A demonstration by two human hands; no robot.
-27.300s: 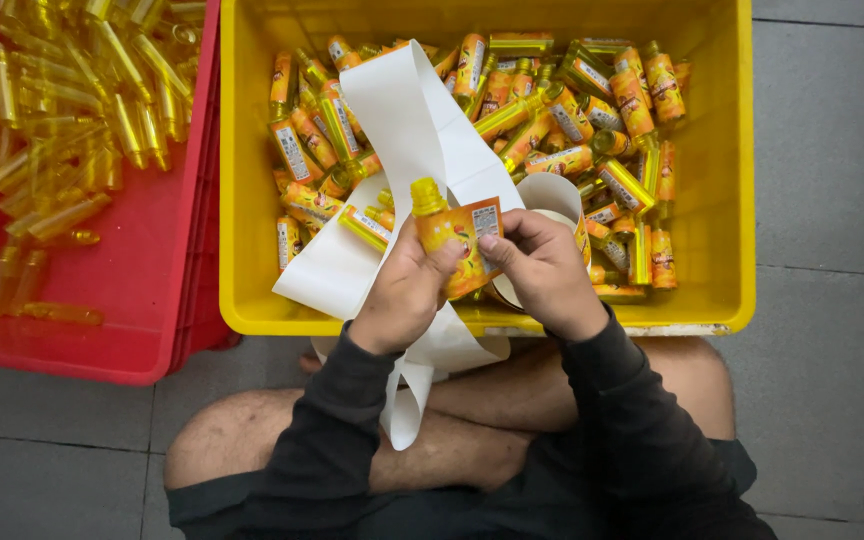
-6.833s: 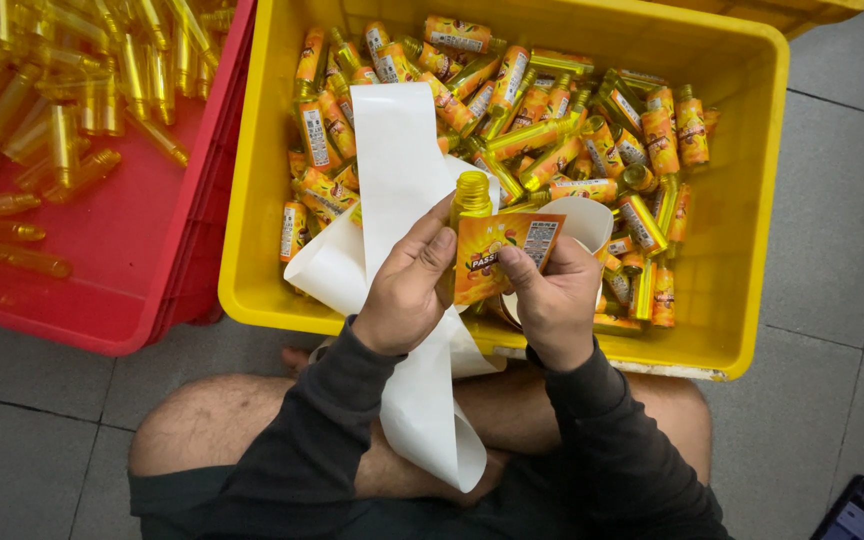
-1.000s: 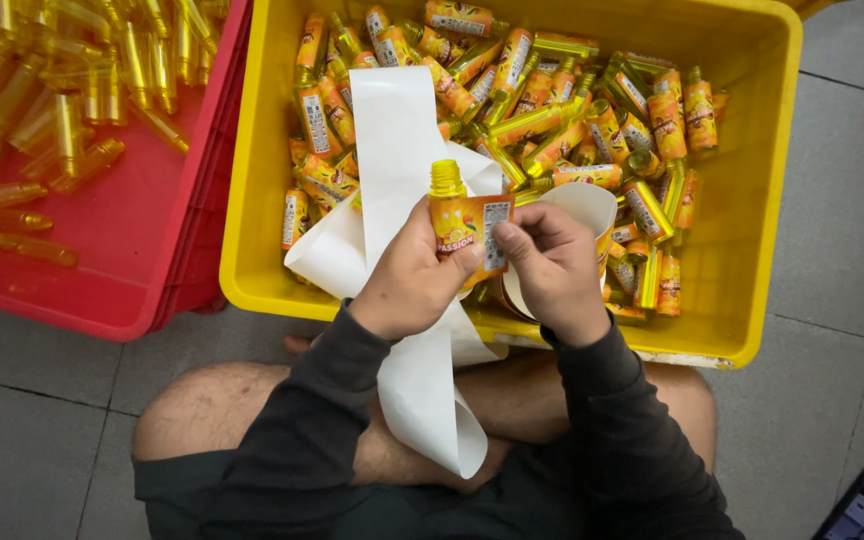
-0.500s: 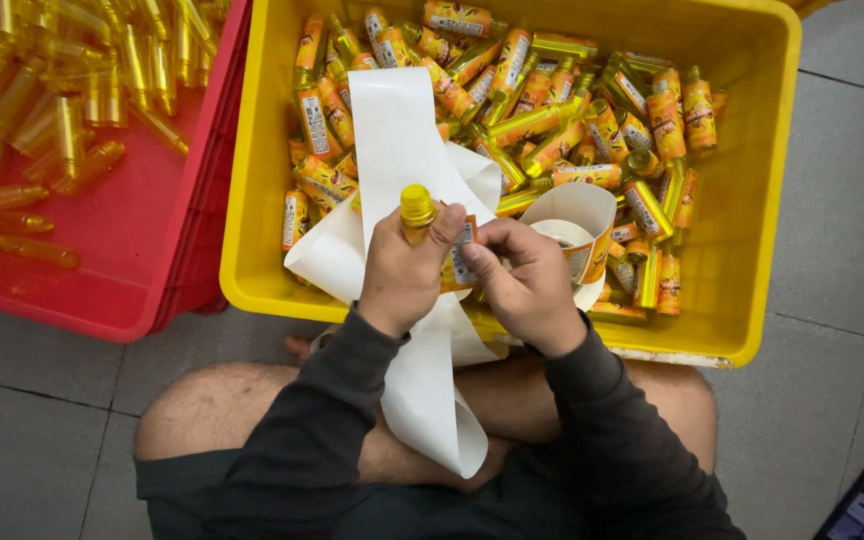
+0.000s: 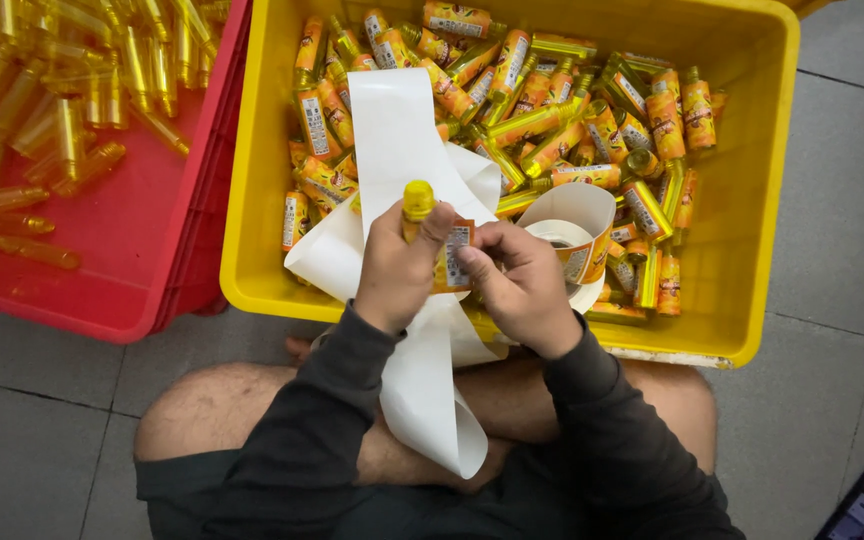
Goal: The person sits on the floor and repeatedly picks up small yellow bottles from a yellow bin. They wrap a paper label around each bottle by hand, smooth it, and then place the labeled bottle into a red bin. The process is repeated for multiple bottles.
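Head view, looking down: left hand [image 5: 399, 262] wrapped tight around a small yellow bottle [image 5: 418, 203], held above the yellow bin [image 5: 752, 180]. Right hand [image 5: 522, 285] pinching an orange label [image 5: 455, 255] onto it, half stuck on. Many labelled bottles [image 5: 552, 110] in there; plain bottles [image 5: 82, 90] waiting in the red bin [image 5: 152, 250].

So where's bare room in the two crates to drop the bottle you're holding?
The yellow crate is crowded: labelled bottles fill its far half, and the white backing strip and label roll cover the near part. The red crate has bare floor along its near right side, below the unlabelled bottles. Both hands grip the small bottle.
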